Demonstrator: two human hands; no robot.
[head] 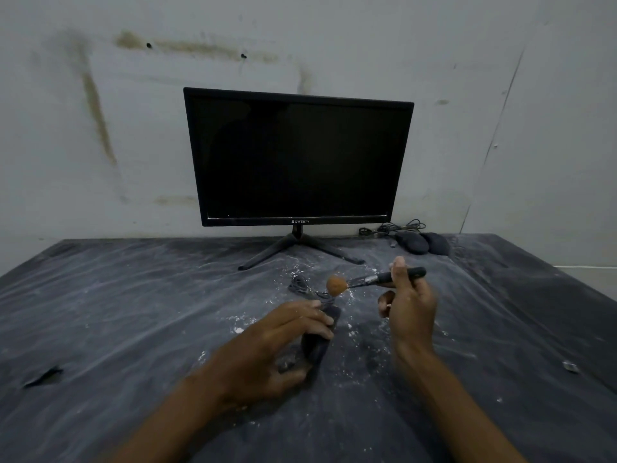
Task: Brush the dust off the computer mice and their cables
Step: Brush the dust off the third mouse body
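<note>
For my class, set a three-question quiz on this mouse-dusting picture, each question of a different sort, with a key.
1. True or false: the left hand holds a mouse on the table.
2. Which hand grips the brush? A left, B right, C neither.
3. Fill in: two more mice lie beside the ____.

Key: 1 true. 2 B, the right hand. 3 monitor.

Matt dark mouse (320, 342) powder-dusted, brush (374, 279) with soft tan bristles, shiny metal ferrule, matt black handle, wrinkled dusty cloth (133, 312), glossy monitor (297, 158)
</note>
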